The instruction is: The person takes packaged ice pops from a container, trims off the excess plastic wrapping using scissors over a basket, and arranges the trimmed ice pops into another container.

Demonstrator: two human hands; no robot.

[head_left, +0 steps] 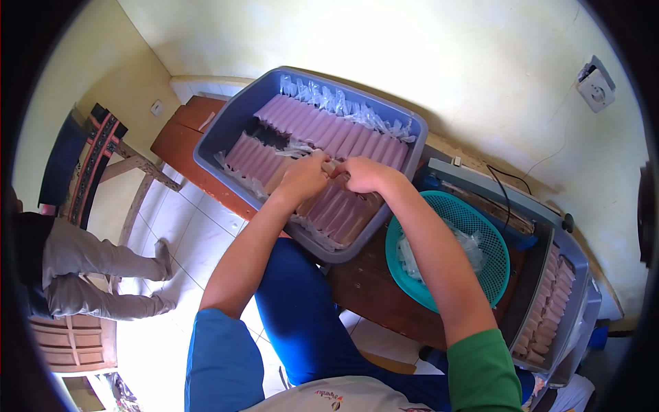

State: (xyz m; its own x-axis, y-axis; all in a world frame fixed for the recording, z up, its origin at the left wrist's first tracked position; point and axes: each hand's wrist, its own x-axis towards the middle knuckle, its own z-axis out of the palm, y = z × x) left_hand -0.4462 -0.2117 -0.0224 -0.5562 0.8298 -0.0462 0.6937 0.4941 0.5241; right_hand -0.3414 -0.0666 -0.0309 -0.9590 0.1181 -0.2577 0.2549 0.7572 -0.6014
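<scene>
Fingers of my left hand (305,180) and right hand (371,176) curl over tubes (347,139) in the tub (336,257), whether gripping I can't tell; light pressure should spare the film.

A smooth grey plastic tub (343,255) holds glossy plastic tubes (329,130) above a brown wood-look counter (371,292) with a dull sheen.

The person wears a pale shirt (343,395) with a small print, blue left sleeve (225,360), green right sleeve (482,371) and blue trousers (295,309).
</scene>
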